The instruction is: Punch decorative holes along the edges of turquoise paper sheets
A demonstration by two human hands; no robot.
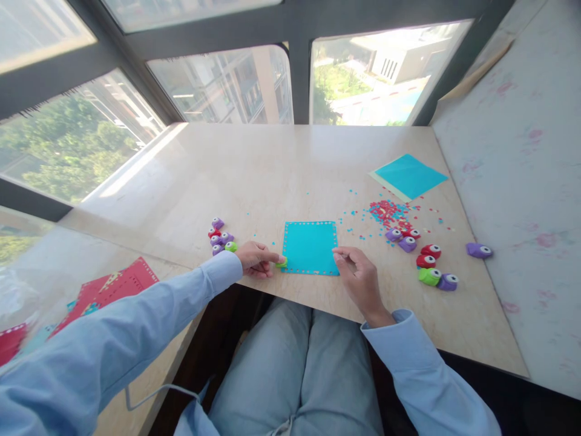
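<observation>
I log one stone table under the windows, then two teal paper sheets: a punched sheet at the near edge between my hands, and a spare sheet far right, lying on a pale sheet. A stack of red punched papers sits on the lower ledge to my left. Small punches, counted: five in the left cluster, about six in the right cluster, one purple punch apart near the wall, and one green punch at the punched sheet's lower left corner. A scatter of red and teal confetti lies behind the right cluster. My left hand is curled, index finger extended, fingertips pressing the green punch against the sheet's edge. My right hand is loosely curled, fingertips resting on the sheet's right edge, pinning it; I cannot tell whether it pinches the paper.
</observation>
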